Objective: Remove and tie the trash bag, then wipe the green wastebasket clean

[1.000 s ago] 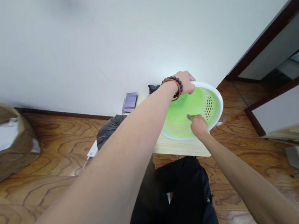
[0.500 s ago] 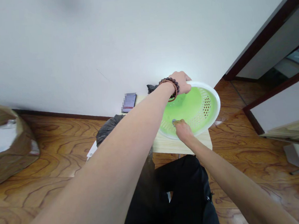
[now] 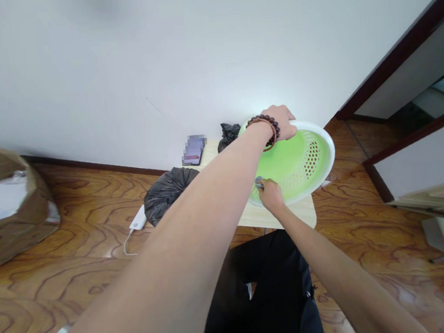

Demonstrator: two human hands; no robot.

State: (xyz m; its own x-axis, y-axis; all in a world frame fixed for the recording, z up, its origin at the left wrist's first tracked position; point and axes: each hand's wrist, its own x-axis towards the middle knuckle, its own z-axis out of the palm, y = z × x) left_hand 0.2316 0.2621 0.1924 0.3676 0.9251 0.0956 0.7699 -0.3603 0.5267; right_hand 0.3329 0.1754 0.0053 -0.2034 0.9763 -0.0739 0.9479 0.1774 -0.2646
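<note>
A green plastic colander [image 3: 289, 158] with a white rim and holes in its wall is tilted over a small light-wood table [image 3: 263, 217]. My left hand [image 3: 282, 121], with beaded bracelets at the wrist, grips the colander's far rim. Inside, near the lower left wall, my right hand [image 3: 272, 197] has its fingers closed around a small grey-blue piece [image 3: 259, 180] that looks like cloth, though most of it is hidden. My left forearm covers the colander's left part.
A phone [image 3: 194, 150] and a black plastic bag [image 3: 227, 135] lie at the table's back left. Another black bag [image 3: 165, 192] bulges beside it, near a white power strip [image 3: 138, 219]. A cardboard box [image 3: 21, 230] stands at far left, a white wall [image 3: 139, 65] behind.
My left hand and the colander have shifted slightly right. More of both black bags and the power strip shows. My right hand stays low inside the colander, with the grey-blue piece angled differently.
</note>
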